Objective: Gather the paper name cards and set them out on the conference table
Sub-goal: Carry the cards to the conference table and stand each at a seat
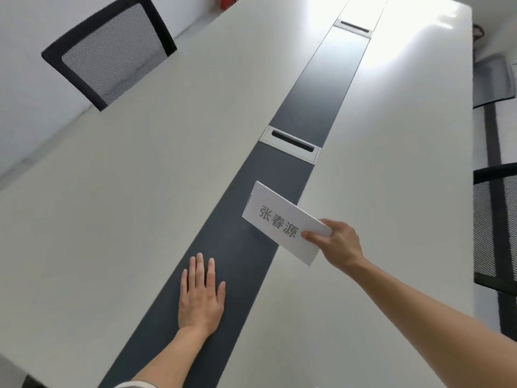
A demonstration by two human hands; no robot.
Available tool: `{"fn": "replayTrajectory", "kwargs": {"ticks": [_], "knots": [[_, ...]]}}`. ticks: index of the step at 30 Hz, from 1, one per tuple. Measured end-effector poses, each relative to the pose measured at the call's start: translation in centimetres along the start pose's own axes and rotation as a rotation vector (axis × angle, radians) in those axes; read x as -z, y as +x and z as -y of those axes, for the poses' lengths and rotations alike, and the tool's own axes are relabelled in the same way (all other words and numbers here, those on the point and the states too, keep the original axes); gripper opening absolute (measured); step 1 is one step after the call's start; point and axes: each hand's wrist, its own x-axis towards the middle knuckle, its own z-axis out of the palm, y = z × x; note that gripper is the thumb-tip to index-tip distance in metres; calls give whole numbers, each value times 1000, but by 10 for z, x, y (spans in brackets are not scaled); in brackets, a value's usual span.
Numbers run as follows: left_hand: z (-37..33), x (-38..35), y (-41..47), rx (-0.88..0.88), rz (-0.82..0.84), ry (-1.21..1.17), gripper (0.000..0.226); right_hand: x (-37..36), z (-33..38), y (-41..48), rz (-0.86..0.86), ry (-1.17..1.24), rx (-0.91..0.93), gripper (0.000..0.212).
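A white paper name card (275, 219) with grey printed characters is pinched at its near right corner by my right hand (337, 242). The card hovers or rests over the right edge of the dark centre strip (243, 247) of the long white conference table (140, 177); I cannot tell whether it touches the surface. It looks folded, with a second layer showing at its far edge. My left hand (201, 292) lies flat, palm down, fingers together, on the dark strip nearer to me and to the left of the card. It holds nothing.
A silver cable hatch (289, 142) sits in the dark strip just beyond the card, and another hatch (354, 28) lies farther along. A black mesh chair (109, 51) stands at the table's left side. Another mesh chair (495, 231) is at the right edge.
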Motion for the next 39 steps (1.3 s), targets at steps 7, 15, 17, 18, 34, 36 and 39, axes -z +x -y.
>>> {"fn": "replayTrajectory", "kwargs": {"ticks": [7, 15, 17, 18, 34, 36, 39], "knots": [[-1, -9, 7, -1, -6, 0, 69, -41, 29, 75, -32, -16, 77, 27], [3, -8, 8, 7, 18, 12, 69, -57, 25, 104, -80, -311, 134, 49], [3, -7, 8, 9, 27, 9, 70, -58, 28, 102, -118, -451, 242, 60], [3, -6, 8, 10, 29, 7, 70, -60, 30, 101, -123, -500, 291, 61], [7, -8, 9, -3, 4, 3, 69, -53, 41, 82, -84, -649, 262, 64], [8, -8, 10, 4, 17, 21, 72, -42, 39, 59, -128, -608, 304, 61], [4, -5, 8, 16, 44, 42, 71, -21, 26, 16, -116, -555, 337, 43]]}}
